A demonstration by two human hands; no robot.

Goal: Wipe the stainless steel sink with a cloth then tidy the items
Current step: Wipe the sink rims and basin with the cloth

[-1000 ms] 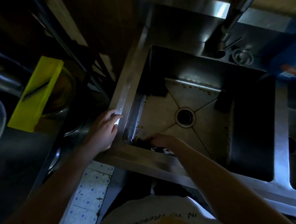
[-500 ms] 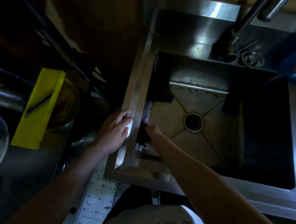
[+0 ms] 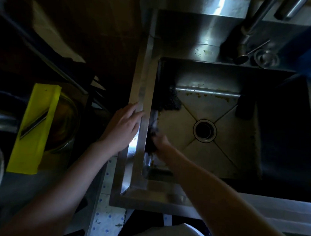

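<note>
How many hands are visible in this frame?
2. The left hand rests flat on the left rim of the sink; the right hand is inside the basin, holding a dark cloth against the left wall.

The left hand [image 3: 122, 127] rests flat on the left rim of the sink [image 3: 143, 92]. Inside the basin, the right hand [image 3: 161, 144] holds the cloth [image 3: 150, 144] against the left wall. The drain [image 3: 205, 130] sits at the floor's centre, and a scourer [image 3: 171, 100] lies in the far-left corner. The tap [image 3: 249, 33] stands behind the basin. Left of the sink, a slicer [image 3: 36, 127] lies across a bowl [image 3: 66, 121].
</note>
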